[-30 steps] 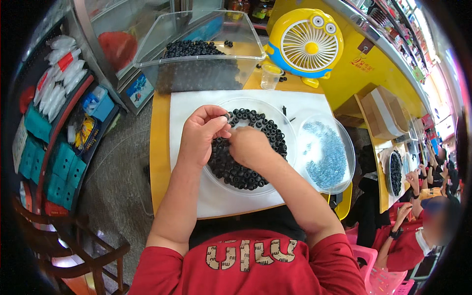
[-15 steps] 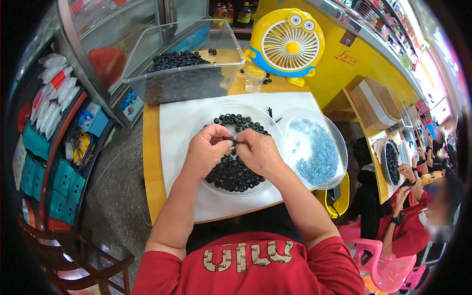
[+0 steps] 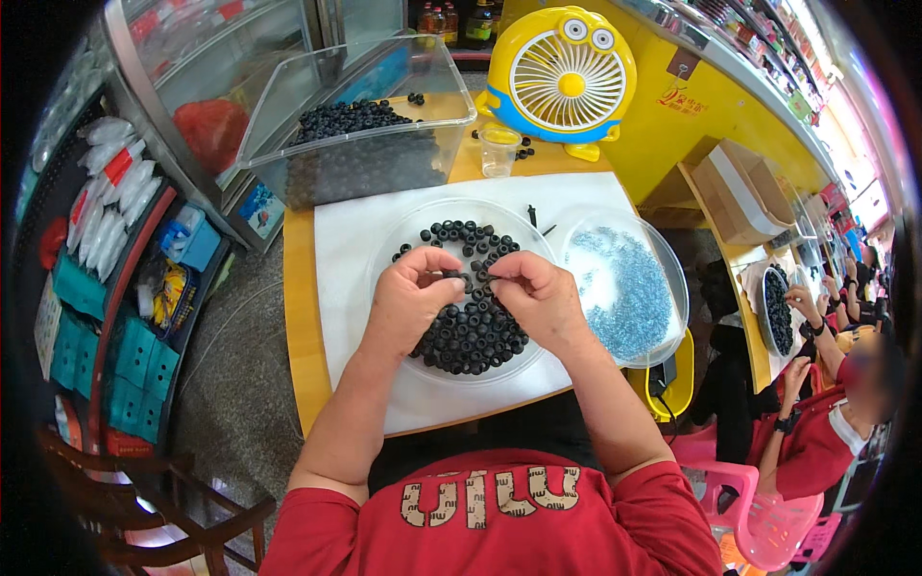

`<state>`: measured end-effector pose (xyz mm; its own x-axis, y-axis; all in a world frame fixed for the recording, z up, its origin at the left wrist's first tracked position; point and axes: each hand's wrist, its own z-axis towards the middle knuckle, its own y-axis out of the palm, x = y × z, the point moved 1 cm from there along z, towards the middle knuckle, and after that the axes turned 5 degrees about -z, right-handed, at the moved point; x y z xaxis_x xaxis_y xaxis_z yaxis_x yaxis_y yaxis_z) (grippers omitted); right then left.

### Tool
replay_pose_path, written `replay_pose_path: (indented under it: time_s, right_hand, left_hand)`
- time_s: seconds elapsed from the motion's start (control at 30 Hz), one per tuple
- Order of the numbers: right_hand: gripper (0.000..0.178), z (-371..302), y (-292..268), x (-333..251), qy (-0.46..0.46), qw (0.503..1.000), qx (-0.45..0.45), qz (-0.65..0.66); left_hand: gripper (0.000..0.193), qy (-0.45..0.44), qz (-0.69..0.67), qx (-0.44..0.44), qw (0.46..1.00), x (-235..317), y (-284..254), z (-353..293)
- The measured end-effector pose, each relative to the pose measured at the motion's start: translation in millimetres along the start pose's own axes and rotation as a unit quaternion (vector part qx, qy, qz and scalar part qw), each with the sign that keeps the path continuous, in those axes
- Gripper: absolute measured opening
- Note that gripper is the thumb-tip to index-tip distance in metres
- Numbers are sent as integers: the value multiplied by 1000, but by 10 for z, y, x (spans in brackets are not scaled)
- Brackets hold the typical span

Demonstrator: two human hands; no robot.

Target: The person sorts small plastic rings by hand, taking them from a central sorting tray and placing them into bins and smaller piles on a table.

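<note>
Both of my hands are over a clear round tray (image 3: 408, 216) of small black ring-shaped parts (image 3: 471, 341). My left hand (image 3: 411, 293) pinches one black ring-shaped part (image 3: 467, 281) between thumb and forefinger. Close beside it on the right, the thumb and forefinger of my right hand (image 3: 540, 296) are pressed together at a small dark piece, mostly hidden by the fingertips. A slim gap separates the two hands. To the right, a second clear round tray (image 3: 680, 298) carries many tiny transparent bluish pieces (image 3: 629, 298).
A large clear bin (image 3: 259, 144) of black parts stands at the back left. Behind the trays are a clear cup (image 3: 497, 154) and a yellow fan (image 3: 567, 86). A small black pin-like piece (image 3: 532, 213) lies between the trays. At right, a person (image 3: 816, 432) works at another table.
My hands have drawn slightly apart, the right one moving to the right. The view has shifted a little.
</note>
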<state>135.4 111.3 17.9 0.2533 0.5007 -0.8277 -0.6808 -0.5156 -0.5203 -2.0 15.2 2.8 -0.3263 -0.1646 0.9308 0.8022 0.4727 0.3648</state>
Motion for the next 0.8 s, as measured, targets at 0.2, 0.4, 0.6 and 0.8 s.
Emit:
replay_pose_path:
  time_s: [0.2, 0.4, 0.6, 0.8]
  right_hand:
    - [12, -7, -52, 44, 56, 987, -41, 147]
    - [11, -25, -51, 17, 45, 982, -47, 176]
    - [10, -50, -44, -29, 26, 985, -26, 170]
    - [9, -77, 1, -18, -9, 991, -9, 136]
  left_hand:
    - [19, -45, -22, -49, 998, 39, 69, -53]
    - [15, -25, -55, -95, 994, 34, 80, -63]
    - [15, -63, -88, -107, 988, 12, 94, -76]
    - [14, -58, -103, -95, 988, -29, 84, -60]
